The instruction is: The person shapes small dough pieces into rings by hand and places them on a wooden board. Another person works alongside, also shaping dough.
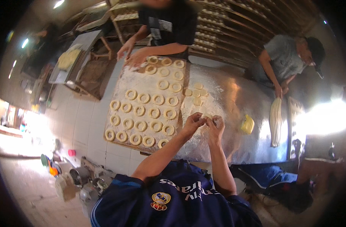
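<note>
Head view: both hands, left hand (193,122) and right hand (215,125), pinch one small dough piece (207,117) just right of the floured wooden board (116,85), which carries about twenty-three dough rings (139,110) (rows bend with the lens). Four dough discs (196,93) lie beside the board.

No clear signs or screens anywhere in view. One likely package only: a small yellow bag (247,124), crumpled and glossy, lying on the floured metal bench (237,102) toward its right half, just right of the hands and left of a long pale strip of dough. Rounded, lumpy shape, bright yellow all over, no label legible. Nothing else resembling a packet, tag or display among the blurred clutter at lower left.
</note>
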Action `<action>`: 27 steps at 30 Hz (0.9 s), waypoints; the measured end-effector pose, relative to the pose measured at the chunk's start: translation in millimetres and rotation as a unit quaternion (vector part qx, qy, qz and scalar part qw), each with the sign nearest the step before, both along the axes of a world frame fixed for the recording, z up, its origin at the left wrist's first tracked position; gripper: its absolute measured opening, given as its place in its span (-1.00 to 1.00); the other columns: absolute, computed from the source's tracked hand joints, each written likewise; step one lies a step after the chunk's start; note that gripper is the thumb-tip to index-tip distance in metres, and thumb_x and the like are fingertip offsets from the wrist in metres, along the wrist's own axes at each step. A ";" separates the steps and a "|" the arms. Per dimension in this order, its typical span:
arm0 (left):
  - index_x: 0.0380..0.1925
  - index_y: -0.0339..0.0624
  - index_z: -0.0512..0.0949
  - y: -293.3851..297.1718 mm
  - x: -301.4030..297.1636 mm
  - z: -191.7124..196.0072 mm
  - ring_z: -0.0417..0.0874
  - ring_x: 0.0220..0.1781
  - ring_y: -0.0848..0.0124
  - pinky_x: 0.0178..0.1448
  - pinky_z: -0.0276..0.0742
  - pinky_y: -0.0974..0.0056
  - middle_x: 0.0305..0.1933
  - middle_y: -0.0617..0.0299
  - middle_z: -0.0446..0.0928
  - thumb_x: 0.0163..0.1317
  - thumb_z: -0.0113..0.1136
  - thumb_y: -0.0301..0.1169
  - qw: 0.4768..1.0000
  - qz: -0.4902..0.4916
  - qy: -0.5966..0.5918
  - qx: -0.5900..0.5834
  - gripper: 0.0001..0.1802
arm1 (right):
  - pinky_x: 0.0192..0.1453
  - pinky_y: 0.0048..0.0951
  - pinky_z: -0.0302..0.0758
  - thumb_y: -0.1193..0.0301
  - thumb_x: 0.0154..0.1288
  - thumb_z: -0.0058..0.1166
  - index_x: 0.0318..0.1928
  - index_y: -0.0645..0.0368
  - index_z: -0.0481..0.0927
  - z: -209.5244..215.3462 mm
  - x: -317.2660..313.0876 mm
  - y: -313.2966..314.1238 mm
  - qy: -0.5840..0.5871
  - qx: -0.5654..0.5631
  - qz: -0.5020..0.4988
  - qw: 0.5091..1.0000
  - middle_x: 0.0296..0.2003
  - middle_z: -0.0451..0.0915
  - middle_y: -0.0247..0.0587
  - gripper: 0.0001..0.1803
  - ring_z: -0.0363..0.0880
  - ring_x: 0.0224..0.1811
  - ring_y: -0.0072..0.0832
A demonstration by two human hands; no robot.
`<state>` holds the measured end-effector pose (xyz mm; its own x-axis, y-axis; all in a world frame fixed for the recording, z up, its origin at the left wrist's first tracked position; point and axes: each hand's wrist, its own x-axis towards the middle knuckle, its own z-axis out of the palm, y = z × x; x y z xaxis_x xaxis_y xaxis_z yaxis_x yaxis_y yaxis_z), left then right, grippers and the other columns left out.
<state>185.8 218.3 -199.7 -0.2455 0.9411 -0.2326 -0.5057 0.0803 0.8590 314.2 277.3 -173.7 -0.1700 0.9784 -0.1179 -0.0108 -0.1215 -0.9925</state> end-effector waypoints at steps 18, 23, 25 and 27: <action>0.07 -0.06 0.58 -8.2 -24.8 39.7 0.76 -0.24 0.28 -0.27 0.65 0.12 -0.23 0.21 0.68 0.69 -0.08 -0.17 0.990 0.128 0.051 -0.033 -0.69 | -0.40 -0.47 0.38 -0.19 0.69 -0.08 -0.33 0.02 0.57 36.1 -53.9 -1.8 0.193 -0.181 0.046 0.963 -0.48 0.49 -0.46 -0.40 0.41 -0.49 -0.61; -0.20 -0.17 0.55 -38.3 -68.8 45.7 0.60 -0.52 0.26 -0.38 0.53 0.18 -0.47 0.19 0.54 0.69 -0.02 -0.01 0.923 0.221 0.305 -0.077 -0.54 | -0.40 -0.35 0.55 -0.15 0.69 -0.05 -0.22 0.08 0.61 44.5 -105.8 -42.4 0.171 -0.298 0.073 0.936 -0.41 0.61 -0.34 -0.44 0.53 -0.49 -0.52; -0.22 -0.23 0.56 -52.3 -89.0 38.5 0.67 -0.47 0.05 -0.34 0.53 0.04 -0.46 0.02 0.61 0.68 -0.01 -0.02 0.961 0.231 0.095 -0.116 -0.52 | -0.36 -0.31 0.60 -0.16 0.68 -0.05 -0.11 0.12 0.61 33.7 -120.8 -40.6 0.175 -0.285 0.084 0.939 -0.38 0.65 -0.28 -0.44 0.56 -0.47 -0.46; -0.24 -0.21 0.56 -66.8 -110.2 33.2 0.63 -0.50 0.12 -0.35 0.52 0.04 -0.49 0.10 0.57 0.67 0.01 -0.01 0.932 0.241 0.237 -0.132 -0.52 | -0.36 -0.30 0.61 -0.16 0.67 -0.02 -0.13 0.12 0.60 30.8 -142.1 -54.4 0.095 -0.293 0.108 0.945 -0.37 0.66 -0.28 -0.44 0.55 -0.47 -0.48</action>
<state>75.6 151.6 -166.4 -0.7584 0.6208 -0.1985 -0.1069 0.1819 0.9775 172.1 223.0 -142.9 -0.4307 0.6948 -0.5760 -0.0952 -0.6697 -0.7365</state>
